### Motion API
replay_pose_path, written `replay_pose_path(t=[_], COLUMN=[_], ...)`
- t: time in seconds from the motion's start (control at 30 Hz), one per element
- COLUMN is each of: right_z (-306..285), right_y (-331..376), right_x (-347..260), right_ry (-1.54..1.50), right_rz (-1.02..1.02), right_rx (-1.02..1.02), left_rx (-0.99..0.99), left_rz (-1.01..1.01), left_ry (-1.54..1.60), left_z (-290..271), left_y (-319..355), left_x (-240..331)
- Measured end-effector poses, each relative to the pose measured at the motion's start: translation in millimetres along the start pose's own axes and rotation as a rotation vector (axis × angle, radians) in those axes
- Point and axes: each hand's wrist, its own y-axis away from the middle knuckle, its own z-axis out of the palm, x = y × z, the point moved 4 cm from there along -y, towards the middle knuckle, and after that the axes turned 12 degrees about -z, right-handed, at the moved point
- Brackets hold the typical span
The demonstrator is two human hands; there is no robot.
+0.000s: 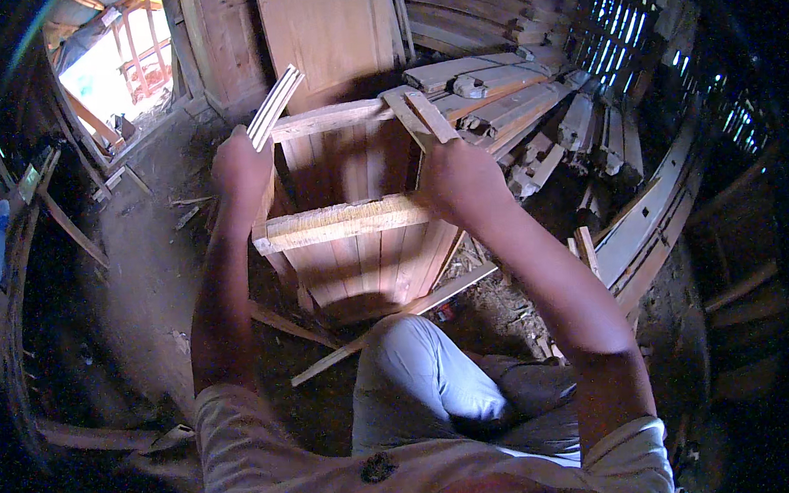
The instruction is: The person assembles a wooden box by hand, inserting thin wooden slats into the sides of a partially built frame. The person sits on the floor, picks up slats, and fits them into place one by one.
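In front of my knees stands a box-like wooden frame [346,222] with upright boards inside, a rough-edged near rail and a far rail [333,118]. My left hand [241,169] is closed around a few thin wooden strips [276,103] at the frame's left side; their ends stick up past the fist. At the right side, my right hand [466,179] is closed on a flat wooden slat [426,115], which reaches up to the far right corner. Whether its fingers also press on the frame is hidden behind the hand.
Stacked planks [493,78] lie behind and to the right of the frame. Long boards [654,220] run along the right. A loose batten [448,292] lies on the ground before my knee [407,350], among wood scraps. A bright opening [119,65] is at the far left.
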Motion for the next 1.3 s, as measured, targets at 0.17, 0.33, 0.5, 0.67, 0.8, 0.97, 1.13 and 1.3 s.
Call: replay_pose_path(t=[0.17,0.33,0.5,0.67,0.8,0.97,1.13,1.3], right_z=[-17.5,-10.1,-3.6,-24.1,-59.6,15.9,183.6,226.7], right_y=[-7.2,-19.6,-14.0,5.9,70.1,231.8,462.2,480.0], right_x=[-12.6,-12.2,-4.4,15.1,77.1,157.3,230.7,202.9], right_ry=[0.086,0.166,0.24,0.127,-0.059,-0.345,-0.692,-0.571], right_rz=[-0.035,-0.031,-0.065,-0.013,0.167,0.279,0.881,0.814], right_rx=[-0.203,-0.332,-0.329,-0.215,0.111,0.244,-0.02,-0.002], left_rx=[-0.006,-0.004,-0.037,0.035,-0.089,-0.185,-0.671,-0.828], left_rz=[0.035,0.052,0.014,0.086,0.063,0.103,-0.225,-0.058], left_ry=[0.017,0.091,0.093,0.035,-0.126,-0.129,0.197,0.159], left_z=[-3.7,3.4,6.1,9.7,-1.1,-13.1,-6.5,23.3], left_y=[3.0,3.6,4.7,-2.7,7.8,-8.4,-27.0,-13.3], left_x=[-1.1,-3.6,-0.5,-13.5,11.1,23.2,73.8,101.4])
